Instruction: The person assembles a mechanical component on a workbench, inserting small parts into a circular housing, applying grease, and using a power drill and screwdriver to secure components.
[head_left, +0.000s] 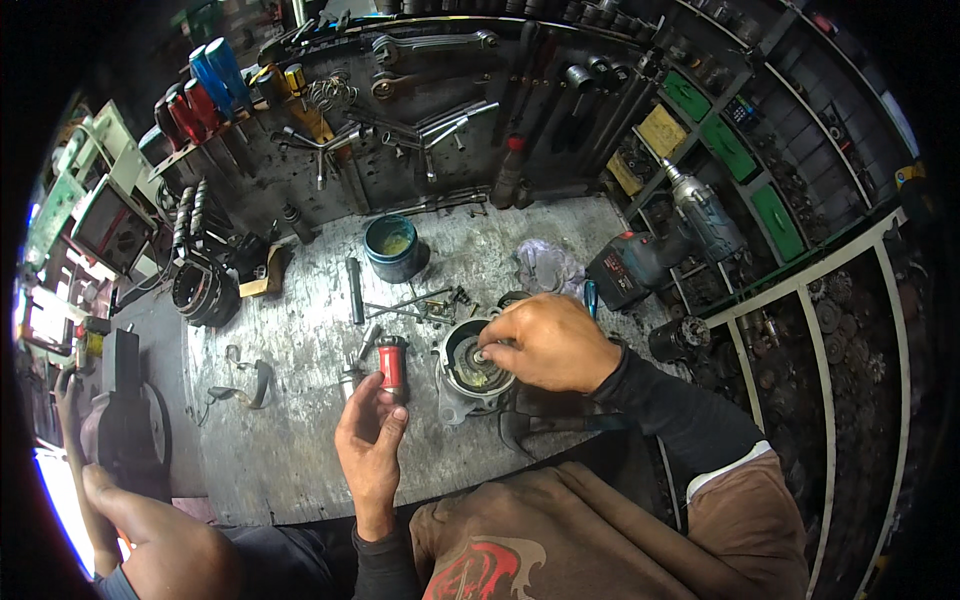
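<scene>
- A round metal housing (458, 406) sits open side up on the bench (290, 460), near its front edge, with dark inner walls and yellowish grease inside
- At its centre is a small round metal piece (481, 356), with the thumb and forefinger of the right hand (555, 345) closed on it, so that grip is a pinch, the back of the hand facing up
- Just left of the housing, a red cylinder (390, 366) with dark ends is at the fingertips of the left hand (370, 450), whose palm is partly turned up
- The left grip has its fingers curled beside the cylinder's lower end; I cannot tell whether it clasps the piece or only touches it
- In front of the housing, to the right, lies a hammer (570, 424), partly under the right forearm
- Behind the housing are small bolts (460, 297), a thin rod (408, 310) and a dark bar (355, 290), with a teal pot (391, 262) farther back
- Toward the right are a pale crumpled cloth (550, 266) and a cordless power tool (708, 218)
- On the back wall hang wrenches (435, 43), with red and blue screwdrivers (222, 75) in a rack to the left, and green drawers (729, 147) stand at the right
</scene>
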